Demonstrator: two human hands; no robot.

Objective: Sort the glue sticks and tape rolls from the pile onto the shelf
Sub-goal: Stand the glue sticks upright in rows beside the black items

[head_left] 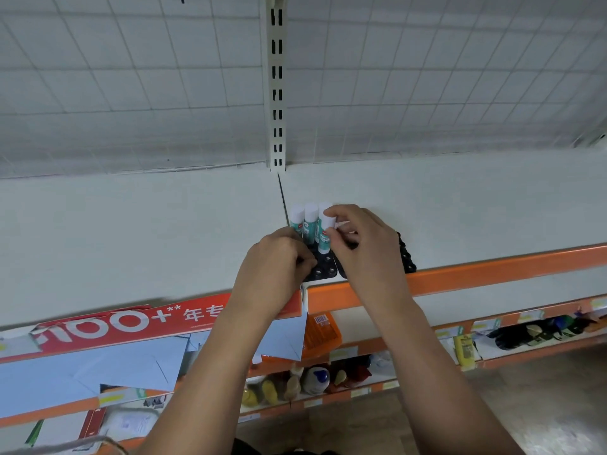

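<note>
Several glue sticks (pixel 309 223) with white caps and teal labels stand upright in a black holder tray (pixel 323 272) near the front of the white shelf (pixel 164 231). My right hand (pixel 364 247) pinches the cap of the nearest glue stick (pixel 325 236), which stands in the tray. My left hand (pixel 279 261) has its fingers curled at the tray's left edge; what they hold is hidden. A second black tray (pixel 406 254) shows behind my right hand. No tape rolls are visible.
A white wire-grid back panel (pixel 131 93) and a slotted upright post (pixel 277 93) rise behind the shelf. The orange shelf lip (pixel 476 277) runs along the front. Lower shelves hold a red banner (pixel 131 323), blue paper sheets, an orange box (pixel 320 333) and bottles.
</note>
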